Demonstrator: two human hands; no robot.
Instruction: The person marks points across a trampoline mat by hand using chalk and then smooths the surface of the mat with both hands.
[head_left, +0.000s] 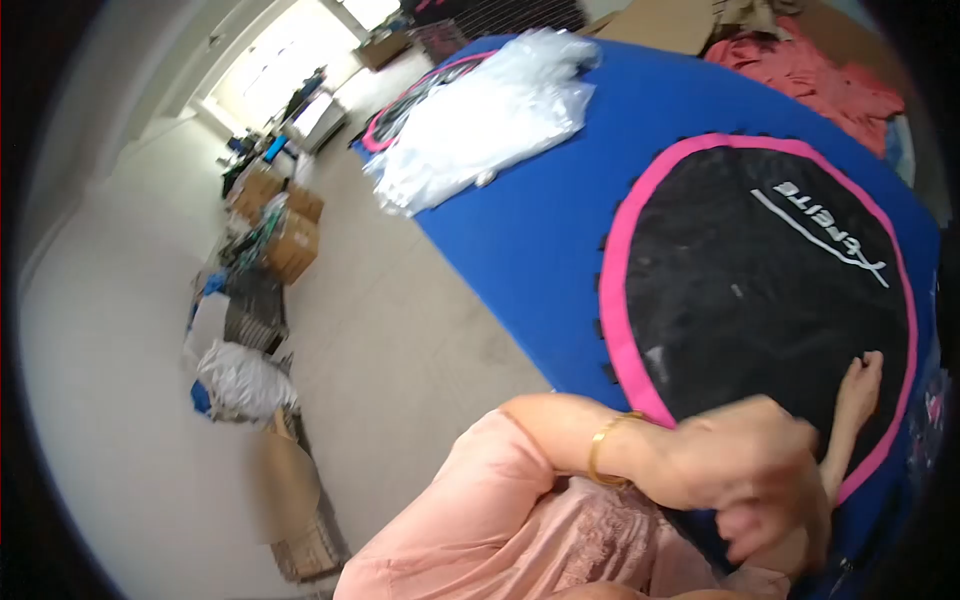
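Note:
A round black mat (740, 290) with a pink rim and white lettering lies on the blue table, small dark loops along its edge. My left hand (745, 465), a gold bangle at its wrist, is raised over the near part of the mat, close to my body. Its fingers are curled in and blurred; whatever they may hold is hidden. Farther right, my right hand (860, 388) rests on or just above the black fabric near the pink rim. Its fingers look loosely stretched, with nothing visible in them.
Clear plastic bags (490, 115) cover part of another pink-rimmed mat (378, 132) at the table's far end. Coral-coloured cloth (810, 85) is heaped beyond the blue tabletop (500, 255). Cardboard boxes (292, 245) and a white sack (245, 380) line the wall across the floor.

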